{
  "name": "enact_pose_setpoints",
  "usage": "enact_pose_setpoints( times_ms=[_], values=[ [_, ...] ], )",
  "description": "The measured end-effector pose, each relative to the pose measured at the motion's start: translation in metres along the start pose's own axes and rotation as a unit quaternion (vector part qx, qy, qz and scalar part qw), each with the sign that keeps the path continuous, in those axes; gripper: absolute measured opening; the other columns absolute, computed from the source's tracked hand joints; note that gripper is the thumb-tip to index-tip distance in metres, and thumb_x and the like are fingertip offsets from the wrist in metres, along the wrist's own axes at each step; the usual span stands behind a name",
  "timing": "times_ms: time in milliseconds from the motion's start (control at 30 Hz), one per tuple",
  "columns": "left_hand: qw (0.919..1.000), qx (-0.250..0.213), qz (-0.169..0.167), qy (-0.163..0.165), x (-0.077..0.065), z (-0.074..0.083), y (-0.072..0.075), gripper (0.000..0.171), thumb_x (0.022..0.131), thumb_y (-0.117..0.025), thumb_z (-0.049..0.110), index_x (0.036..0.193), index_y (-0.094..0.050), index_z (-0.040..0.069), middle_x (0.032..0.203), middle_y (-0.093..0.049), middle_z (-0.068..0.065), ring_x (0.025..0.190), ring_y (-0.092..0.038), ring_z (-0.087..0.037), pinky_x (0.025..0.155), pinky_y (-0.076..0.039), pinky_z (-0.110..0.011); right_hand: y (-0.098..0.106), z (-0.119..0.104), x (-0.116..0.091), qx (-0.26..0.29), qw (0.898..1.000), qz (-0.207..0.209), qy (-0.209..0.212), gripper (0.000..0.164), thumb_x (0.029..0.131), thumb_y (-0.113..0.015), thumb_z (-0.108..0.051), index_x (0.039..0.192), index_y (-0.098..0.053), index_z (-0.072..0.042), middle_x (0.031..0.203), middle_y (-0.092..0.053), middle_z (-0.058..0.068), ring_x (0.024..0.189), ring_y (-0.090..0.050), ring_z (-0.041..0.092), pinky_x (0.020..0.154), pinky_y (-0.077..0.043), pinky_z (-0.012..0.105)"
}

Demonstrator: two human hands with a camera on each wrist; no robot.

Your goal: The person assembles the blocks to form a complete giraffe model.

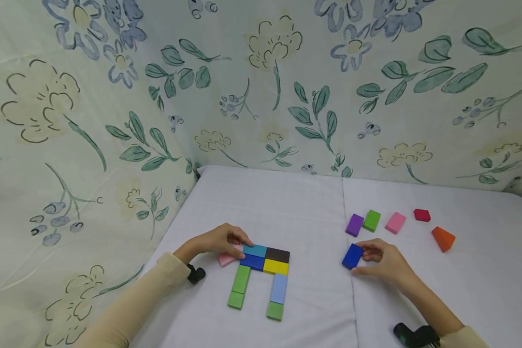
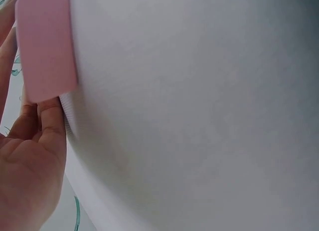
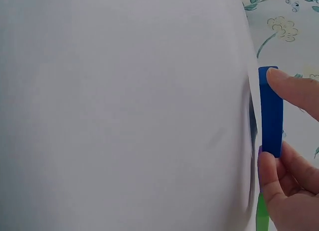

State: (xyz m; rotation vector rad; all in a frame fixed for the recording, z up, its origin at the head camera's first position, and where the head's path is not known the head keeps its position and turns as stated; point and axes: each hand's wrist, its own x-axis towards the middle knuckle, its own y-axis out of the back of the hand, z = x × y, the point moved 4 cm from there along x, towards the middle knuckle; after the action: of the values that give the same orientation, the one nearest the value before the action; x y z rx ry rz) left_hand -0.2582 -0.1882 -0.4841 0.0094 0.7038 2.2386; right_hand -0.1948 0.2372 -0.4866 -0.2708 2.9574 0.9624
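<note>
My left hand (image 1: 221,240) is at the left end of a flat arrangement of coloured blocks, its fingers and thumb around a pink block (image 2: 47,46). Its fingertips reach the edges of a teal block (image 1: 255,250) and a blue block (image 1: 252,261) in the arrangement. Beside those lie a dark brown block (image 1: 278,255) and a yellow block (image 1: 276,267). Below run green blocks (image 1: 241,279) on one side, a light blue block (image 1: 279,288) and a green block (image 1: 275,311) on the other. My right hand (image 1: 384,261) pinches another blue block (image 3: 271,114) between thumb and fingers, just above the cloth.
Beyond my right hand lie loose blocks: purple (image 1: 354,225), green (image 1: 371,220), pink (image 1: 395,223), red (image 1: 422,215) and orange (image 1: 443,239). A white cloth (image 1: 313,217) with a crease covers the table. Floral fabric (image 1: 261,121) hangs behind and at the left.
</note>
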Motion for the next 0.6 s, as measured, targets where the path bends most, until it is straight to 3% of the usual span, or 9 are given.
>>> enact_pose_setpoints(
  times_ms=[300,600],
  values=[
    [1.0,0.001,0.0,0.0,-0.001,0.002,0.001,0.033,0.082,-0.082,0.007,0.114,-0.077,0.011,0.114,-0.068,0.002,0.105,-0.059,-0.018,0.093,-0.05,-0.027,-0.006,-0.02,0.003,0.015,0.999,-0.003,0.033,0.066,0.07,-0.093,-0.016,0.123,-0.063,0.007,0.11,-0.065,0.016,0.095,-0.062,0.028,0.078,-0.053,0.018],
    [0.9999,0.004,0.002,0.009,0.0,0.001,0.0,0.032,0.083,-0.083,0.009,0.114,-0.077,0.013,0.115,-0.068,0.003,0.105,-0.059,-0.017,0.094,-0.05,-0.029,-0.029,-0.038,0.014,0.042,0.999,-0.022,0.027,0.065,0.067,-0.094,-0.016,0.121,-0.065,0.006,0.104,-0.065,0.012,0.093,-0.061,0.025,0.08,-0.054,0.023]
  ],
)
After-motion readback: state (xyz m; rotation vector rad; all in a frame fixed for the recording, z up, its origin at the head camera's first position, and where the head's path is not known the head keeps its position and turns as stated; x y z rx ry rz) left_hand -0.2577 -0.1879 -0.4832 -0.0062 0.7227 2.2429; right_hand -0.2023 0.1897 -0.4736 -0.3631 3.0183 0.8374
